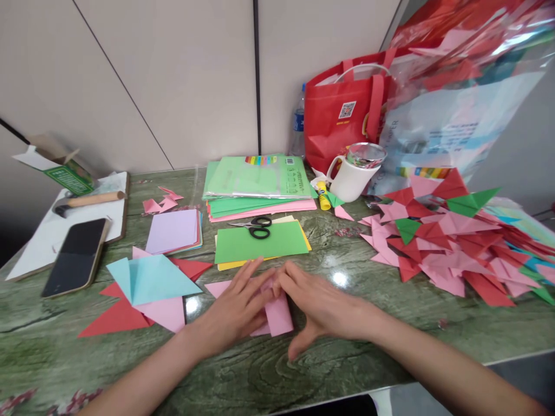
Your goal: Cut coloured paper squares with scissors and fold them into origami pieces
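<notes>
A pink paper piece lies on the green marble-patterned table near the front edge. My left hand rests flat on its left part with fingers stretched out and pressing down. My right hand presses on its right part, fingers extended toward the left hand and thumb spread below. The fingertips of both hands meet over the paper, hiding its top. Just behind the hands lies a green sheet on a yellow one, with black scissors on it.
Folded triangles in light blue, red and pink lie at left, next to a phone and a hammer. A pile of folded pieces fills the right. At the back stand paper stacks, a white mug, a glue stick and a red bag.
</notes>
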`<state>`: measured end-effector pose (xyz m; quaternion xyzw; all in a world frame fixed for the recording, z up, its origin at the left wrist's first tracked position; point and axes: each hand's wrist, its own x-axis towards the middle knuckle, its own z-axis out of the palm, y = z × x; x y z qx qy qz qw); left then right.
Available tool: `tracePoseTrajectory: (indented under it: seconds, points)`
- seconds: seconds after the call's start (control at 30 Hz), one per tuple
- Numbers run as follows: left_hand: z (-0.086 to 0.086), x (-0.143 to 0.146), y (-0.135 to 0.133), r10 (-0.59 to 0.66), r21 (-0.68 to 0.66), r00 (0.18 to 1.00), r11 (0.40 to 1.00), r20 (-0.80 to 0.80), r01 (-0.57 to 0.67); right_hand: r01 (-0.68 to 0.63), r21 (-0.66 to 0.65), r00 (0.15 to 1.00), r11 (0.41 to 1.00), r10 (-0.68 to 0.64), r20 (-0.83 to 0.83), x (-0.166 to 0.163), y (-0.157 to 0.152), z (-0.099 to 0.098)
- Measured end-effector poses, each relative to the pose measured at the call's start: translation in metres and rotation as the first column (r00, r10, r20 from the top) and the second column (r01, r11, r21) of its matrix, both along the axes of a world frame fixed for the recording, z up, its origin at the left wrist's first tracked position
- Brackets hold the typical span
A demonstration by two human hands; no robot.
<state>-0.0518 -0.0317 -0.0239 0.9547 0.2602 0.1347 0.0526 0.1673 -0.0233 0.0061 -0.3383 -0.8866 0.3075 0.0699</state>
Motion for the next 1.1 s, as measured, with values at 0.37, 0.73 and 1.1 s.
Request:
tracePoseTrajectory:
  seconds: [0.37, 0.73, 1.1]
  points:
    - [0.004, 0.001, 0.002, -0.041, -0.016, 0.999, 0.999, 0.017, 0.041, -0.143, -0.089, 0.981, 0.986, 0.129, -0.145, 0.011, -0.002, 0.013]
    - [-0.001, -0.004, 0.001, -0.197, -0.027, 0.980, 0.980, 0.019, 0.198, -0.098, -0.233, 0.989, 0.967, 0.069, -0.132, 0.044, -0.002, 0.010]
    - [0.005, -0.003, 0.001, -0.217, -0.044, 0.976, 0.975, -0.020, 0.216, -0.197, -0.189, 0.979, 0.962, 0.182, -0.094, 0.042, 0.019, 0.000]
